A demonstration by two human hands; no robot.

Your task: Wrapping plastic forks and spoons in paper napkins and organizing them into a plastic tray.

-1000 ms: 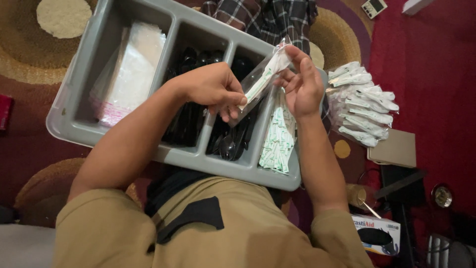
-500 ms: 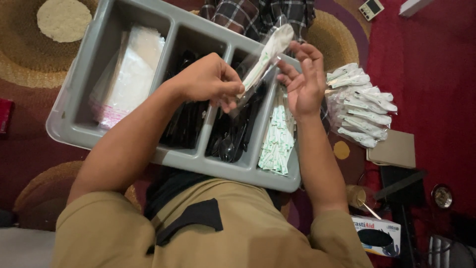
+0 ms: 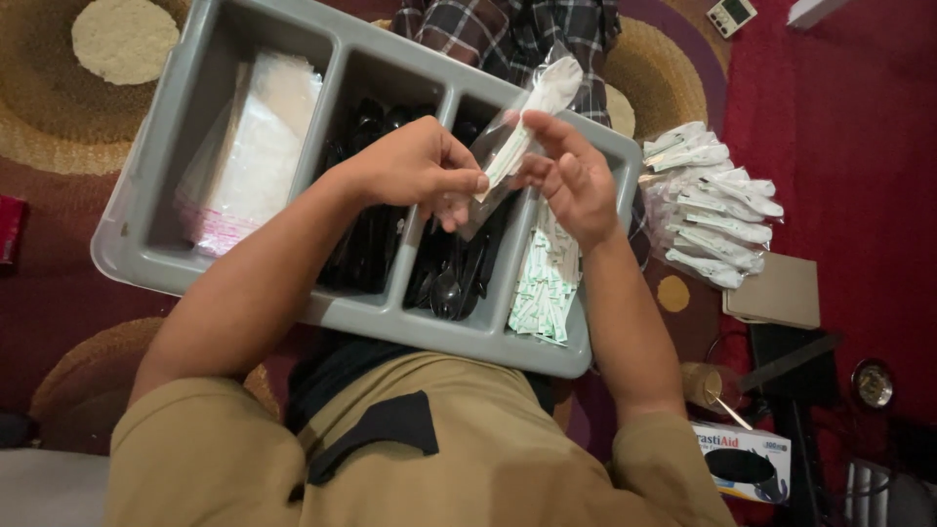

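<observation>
Item: clear plastic sleeve holding a white plastic spoon (image 3: 532, 117), being held above the tray, tilted, spoon bowl pointing up and away from the person. The left hand (image 3: 415, 171) is pinching the lower part of the sleeve between thumb and fingertips, fingers curled closed on it. The right hand (image 3: 571, 181) is touching the sleeve from the other side with its fingertips, fingers partly spread, palm facing the left hand.

Item: grey plastic four-compartment cutlery tray (image 3: 146, 254), lying across the person's lap, under both hands. Compartments, from the person's left:
- first: stack of clear plastic bags with a red-printed edge (image 3: 249, 156), lying flat.
- second: black plastic cutlery (image 3: 366, 244), partly hidden by the left forearm.
- third: black plastic spoons (image 3: 454, 278), bowls pointing toward the person.
- fourth: small white-and-green paper sachets (image 3: 547, 283), piled at the near end.

Item: pile of packed white cutlery sleeves (image 3: 712, 210), lying on the red patterned carpet (image 3: 839, 127) just beside the tray's right end.

Item: flat beige cardboard piece (image 3: 781, 293), lying near the pile, on the side closer to the person.

Item: printed box with a dark oval window (image 3: 747, 459), sitting by the person's right elbow.

Item: small white device with a screen (image 3: 732, 14), lying at the far edge of the view.

Item: plaid cloth (image 3: 517, 34), showing beyond the tray.
</observation>
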